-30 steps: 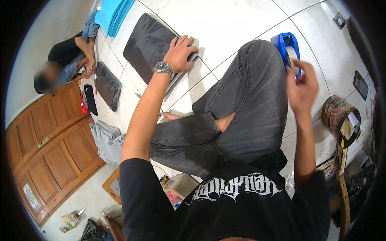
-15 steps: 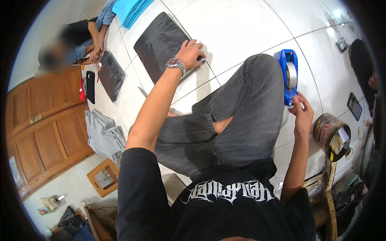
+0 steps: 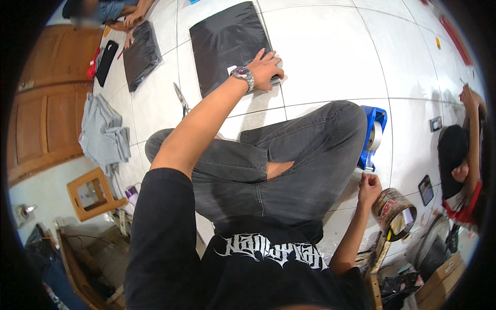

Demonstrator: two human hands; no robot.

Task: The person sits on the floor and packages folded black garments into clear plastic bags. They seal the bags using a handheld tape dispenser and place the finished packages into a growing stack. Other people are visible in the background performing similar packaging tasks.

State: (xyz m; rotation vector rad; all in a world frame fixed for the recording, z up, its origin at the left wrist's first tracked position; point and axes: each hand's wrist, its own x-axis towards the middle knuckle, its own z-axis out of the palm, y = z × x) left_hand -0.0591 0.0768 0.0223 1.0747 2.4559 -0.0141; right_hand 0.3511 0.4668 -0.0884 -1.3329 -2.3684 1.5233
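Note:
A flat bundle in black, glossy plastic wrap (image 3: 222,39) lies on the tiled floor in front of me. My left hand (image 3: 266,71), wearing a metal wristwatch, rests on its right edge near the front corner, fingers spread. Beside my right knee sits a blue tape dispenser (image 3: 373,137) with a whitish roll in it. Just off its near end, my right hand (image 3: 369,190) is closed in a pinch, seemingly on the end of the tape. Any strip between fingers and dispenser is too faint to make out clearly.
Scissors (image 3: 181,98) lie left of the bundle. Farther left, a person's hands are by another wrapped black bundle (image 3: 140,57). Grey cloth (image 3: 103,132) lies near the wooden door. A round tin (image 3: 387,212) and phone (image 3: 425,190) are at right, near another person's arm (image 3: 473,139).
My right hand has drawn back toward me from the dispenser's near end, its fingers pinched together. My left hand stays on the bundle's edge. The whole view has shifted with my head.

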